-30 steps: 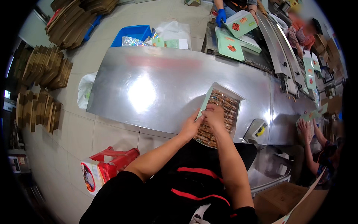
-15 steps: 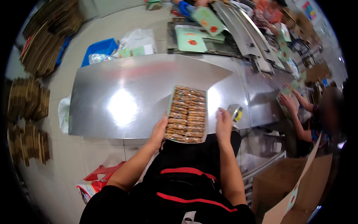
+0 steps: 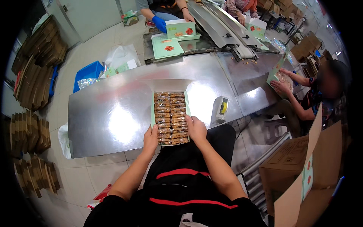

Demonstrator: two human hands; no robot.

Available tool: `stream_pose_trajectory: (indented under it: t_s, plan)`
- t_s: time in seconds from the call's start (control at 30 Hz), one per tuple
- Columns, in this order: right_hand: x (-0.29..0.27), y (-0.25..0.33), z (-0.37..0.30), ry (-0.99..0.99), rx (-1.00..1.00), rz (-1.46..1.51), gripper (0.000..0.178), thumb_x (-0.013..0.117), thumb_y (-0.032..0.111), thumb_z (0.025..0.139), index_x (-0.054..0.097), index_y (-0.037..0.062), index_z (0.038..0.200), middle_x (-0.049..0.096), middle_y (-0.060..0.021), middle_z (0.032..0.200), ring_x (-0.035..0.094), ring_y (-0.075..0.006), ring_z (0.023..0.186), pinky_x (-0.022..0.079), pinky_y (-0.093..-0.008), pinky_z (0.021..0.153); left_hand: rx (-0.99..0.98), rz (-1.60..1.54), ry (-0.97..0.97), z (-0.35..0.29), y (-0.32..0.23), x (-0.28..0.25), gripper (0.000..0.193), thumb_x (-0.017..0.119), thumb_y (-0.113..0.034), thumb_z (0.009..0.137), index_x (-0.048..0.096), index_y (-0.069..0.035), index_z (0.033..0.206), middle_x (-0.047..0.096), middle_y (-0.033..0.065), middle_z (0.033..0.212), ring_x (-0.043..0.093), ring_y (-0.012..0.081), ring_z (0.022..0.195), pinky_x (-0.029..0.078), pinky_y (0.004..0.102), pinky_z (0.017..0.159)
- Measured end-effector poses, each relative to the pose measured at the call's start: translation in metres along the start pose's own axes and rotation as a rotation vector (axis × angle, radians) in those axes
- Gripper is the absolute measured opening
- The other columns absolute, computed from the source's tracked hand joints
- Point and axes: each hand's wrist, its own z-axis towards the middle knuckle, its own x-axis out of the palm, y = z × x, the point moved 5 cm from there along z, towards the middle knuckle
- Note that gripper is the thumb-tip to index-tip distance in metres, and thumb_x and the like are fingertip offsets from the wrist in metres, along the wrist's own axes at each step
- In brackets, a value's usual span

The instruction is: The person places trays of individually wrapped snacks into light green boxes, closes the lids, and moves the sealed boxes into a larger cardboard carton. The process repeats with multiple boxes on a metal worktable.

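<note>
Both hands on snack tray at table edge.
Left hand and right hand grip the near corners of the green tray of wrapped bars, on steel table.

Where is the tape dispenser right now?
In the head view, the tape dispenser stands on the steel table, just right of the open snack box and beyond the right hand.

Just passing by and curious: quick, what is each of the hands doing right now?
Left hand: closed on the near left corner of the open box of snack bars.
Right hand: closed on the same box's near right edge.
</note>
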Motion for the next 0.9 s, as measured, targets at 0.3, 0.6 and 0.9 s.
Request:
stream_pose_trajectory:
  t_s: [0.3,0.6,0.9]
  plan:
    - [0.002,-0.008,-0.052,-0.001,-0.113,-0.027,0.046,0.043,0.042,0.105,0.068,0.0031,0.105,0.070,-0.0250,0.082,0.069,-0.0457,0.083,0.053,-0.0551,0.076,0.130,0.286,-0.033,-0.033,0.016,-0.011,0.052,0.046,-0.037,0.108,0.055,0.003,0.139,0.068,0.0209,0.120,0.066,0.0301,0.109,0.048,0.0392,0.096]
    - [0.021,-0.017,-0.050,-0.198,-0.224,-0.189,0.039,0.053,0.037,0.101,0.064,0.0062,0.081,0.065,-0.0221,0.064,0.067,-0.0439,0.060,0.053,-0.0556,0.055,0.118,0.214,0.017,-0.019,0.038,-0.018,0.042,0.049,-0.038,0.105,0.069,-0.001,0.110,0.065,0.0050,0.088,0.060,0.0167,0.082,0.048,0.0326,0.074]
    - [-0.015,0.002,0.034,-0.147,-0.024,0.185,0.056,0.033,0.051,0.106,0.068,0.0068,0.110,0.072,-0.0252,0.097,0.068,-0.0460,0.095,0.053,-0.0553,0.083,0.127,0.049,0.116,0.084,-0.023,-0.023,0.067,0.042,-0.050,0.106,0.038,-0.004,0.155,0.045,0.0122,0.155,0.046,0.0292,0.139,0.040,0.0417,0.108]
